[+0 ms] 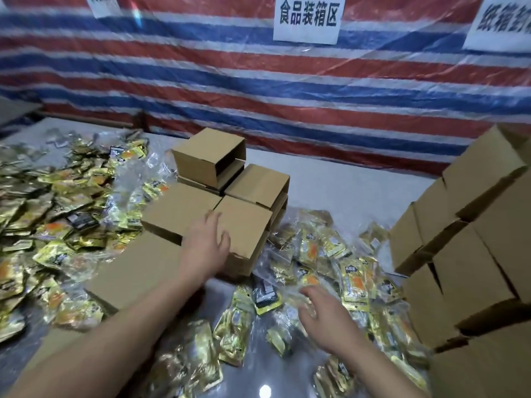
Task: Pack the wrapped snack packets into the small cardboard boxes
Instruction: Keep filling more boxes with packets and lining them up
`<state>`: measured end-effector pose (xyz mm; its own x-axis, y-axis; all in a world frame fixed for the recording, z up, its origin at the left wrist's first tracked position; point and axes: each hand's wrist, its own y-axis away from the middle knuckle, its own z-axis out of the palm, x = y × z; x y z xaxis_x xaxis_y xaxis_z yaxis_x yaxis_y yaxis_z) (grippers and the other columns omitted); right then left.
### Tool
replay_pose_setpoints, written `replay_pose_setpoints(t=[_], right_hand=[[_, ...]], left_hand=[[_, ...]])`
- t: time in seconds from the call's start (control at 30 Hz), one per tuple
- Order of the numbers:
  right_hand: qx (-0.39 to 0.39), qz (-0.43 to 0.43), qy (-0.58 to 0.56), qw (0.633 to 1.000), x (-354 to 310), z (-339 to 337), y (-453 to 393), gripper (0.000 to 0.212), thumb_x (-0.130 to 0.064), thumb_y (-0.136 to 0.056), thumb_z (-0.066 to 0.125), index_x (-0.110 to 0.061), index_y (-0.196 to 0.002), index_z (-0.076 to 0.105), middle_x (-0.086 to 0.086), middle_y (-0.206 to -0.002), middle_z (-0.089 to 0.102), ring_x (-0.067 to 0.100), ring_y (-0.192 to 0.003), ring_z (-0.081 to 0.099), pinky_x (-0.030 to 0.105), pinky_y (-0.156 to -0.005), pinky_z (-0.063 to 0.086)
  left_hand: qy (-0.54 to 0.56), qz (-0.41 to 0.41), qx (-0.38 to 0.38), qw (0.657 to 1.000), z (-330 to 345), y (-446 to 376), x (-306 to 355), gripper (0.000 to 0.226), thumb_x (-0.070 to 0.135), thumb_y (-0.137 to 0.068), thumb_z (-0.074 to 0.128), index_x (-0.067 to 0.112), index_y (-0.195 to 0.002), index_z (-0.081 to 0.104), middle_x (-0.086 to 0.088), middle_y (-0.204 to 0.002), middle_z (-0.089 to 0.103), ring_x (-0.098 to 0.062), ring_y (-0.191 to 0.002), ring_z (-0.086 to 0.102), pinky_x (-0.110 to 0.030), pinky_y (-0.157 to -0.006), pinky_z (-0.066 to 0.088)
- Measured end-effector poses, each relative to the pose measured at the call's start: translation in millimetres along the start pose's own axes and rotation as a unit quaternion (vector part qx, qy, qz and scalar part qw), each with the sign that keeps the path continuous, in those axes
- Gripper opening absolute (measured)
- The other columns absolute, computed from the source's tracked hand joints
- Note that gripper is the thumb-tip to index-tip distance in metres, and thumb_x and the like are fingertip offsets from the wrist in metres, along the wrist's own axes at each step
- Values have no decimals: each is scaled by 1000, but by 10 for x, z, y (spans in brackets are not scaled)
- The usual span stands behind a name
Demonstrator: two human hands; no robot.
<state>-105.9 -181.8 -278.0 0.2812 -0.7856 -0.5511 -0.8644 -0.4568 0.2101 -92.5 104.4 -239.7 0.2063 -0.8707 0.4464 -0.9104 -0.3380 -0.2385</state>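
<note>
Backdrop: a red, white and blue striped woven tarpaulin [201, 81] hangs behind the bench, with white paper signs [307, 18] printed in black characters pinned to it.
Surface: a pale grey glossy tabletop [330, 173] runs from the tarpaulin toward me, largely buried under stock.
Packets: gold foil wrapped snack packets with orange and black print lie in two heaps, one on the left [57, 196] and one at front right [330, 262], many inside clear plastic bags.
Boxes: small plain brown cardboard boxes sit in a cluster at centre [207, 165], closed as far as I can see; a taller stack of the same boxes [474, 254] stands at the right edge.
Left hand: the left hand [208, 242] rests flat on the top of the nearest centre box [247, 225], fingers straight, spread over its near edge.
Right hand: the right hand [324, 317] hovers over the right heap, fingers loosely curved and apart, holding nothing I can make out; motion blur hides any contact.
Handling: the packets look light, soft and slippery, likely to slide in a bunch; pinching one by its flat sealed edge seems surest. The boxes look light and stiff, best gripped across opposite side walls.
</note>
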Motion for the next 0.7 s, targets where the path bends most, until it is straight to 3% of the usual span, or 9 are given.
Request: replay_pose_setpoints(t=[0.13,0.23,0.4,0.6,0.7], right_hand=[[54,-33,-2,998,-387,-444,-634,62,-43,-99,50,-28,-154,27,-12,-155,33,10,-145,28,31,-117,22],[88,-50,-14,995,-624,-823,-1170,70,-46,-98,49,-26,-157,18,-7,-163,21,12,-150,18,32,-120,15],[122,-72,4,990,-829,-1288,-1862,66,-40,-98,50,-19,-155,22,-1,-158,29,18,-145,26,29,-115,21],[119,-55,35,991,-809,-1525,-2241,68,-37,-98,48,-18,-157,18,2,-162,22,21,-147,24,38,-119,22],[113,-39,54,991,-752,-1503,-2292,66,-35,-98,46,-17,-156,20,4,-160,25,23,-146,27,39,-119,25]], left_hand=[[-91,-18,48,995,-197,-1253,1,66,41,-94,57,8,-148,36,-14,-149,42,-33,-137,40,-48,-115,32],[-191,-32,-1,981,-150,-1967,-77,77,54,-92,54,13,-151,28,-13,-154,37,-33,-140,37,-52,-113,33],[-227,-101,-104,963,186,-2582,-365,91,58,-90,57,19,-157,10,-10,-166,8,-34,-151,12,-63,-116,23],[-210,-104,-122,965,504,-2712,-509,57,22,-99,38,8,-151,19,-19,-154,24,-42,-141,21,-55,-113,32],[-208,-34,-66,975,404,-2717,-533,43,19,-100,34,3,-139,46,-16,-146,41,-37,-131,38,-46,-111,35]])
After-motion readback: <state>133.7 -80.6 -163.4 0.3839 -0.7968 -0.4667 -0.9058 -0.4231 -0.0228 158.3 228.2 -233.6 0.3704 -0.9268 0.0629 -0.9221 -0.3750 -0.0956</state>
